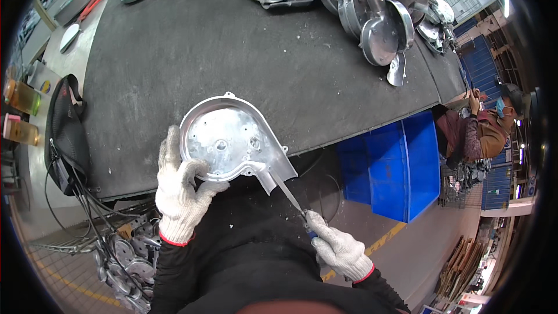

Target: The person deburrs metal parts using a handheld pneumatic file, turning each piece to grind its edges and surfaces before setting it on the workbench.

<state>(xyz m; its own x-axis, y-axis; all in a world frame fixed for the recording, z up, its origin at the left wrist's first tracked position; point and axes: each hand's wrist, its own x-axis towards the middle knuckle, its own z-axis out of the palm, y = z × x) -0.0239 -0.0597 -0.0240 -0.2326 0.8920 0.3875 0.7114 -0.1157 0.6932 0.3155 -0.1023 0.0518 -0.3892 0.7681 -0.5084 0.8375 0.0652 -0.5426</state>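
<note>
Gloved grip: left hand (185, 193) on rounded metal (224, 128)

One view, worn on your head, left of a side-by-side pair. It faces down, near your left hand (185, 193) and right hand (340, 248); its wide fisheye field also covers the bench (145, 64) ahead and floor (410, 253) at right.

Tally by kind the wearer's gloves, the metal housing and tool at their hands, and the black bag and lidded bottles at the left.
White gloves: 2
Metal housing at the hands: 1
Long thin tool: 1
Black bag: 1
Lidded bottles: 2
Total: 7
</note>
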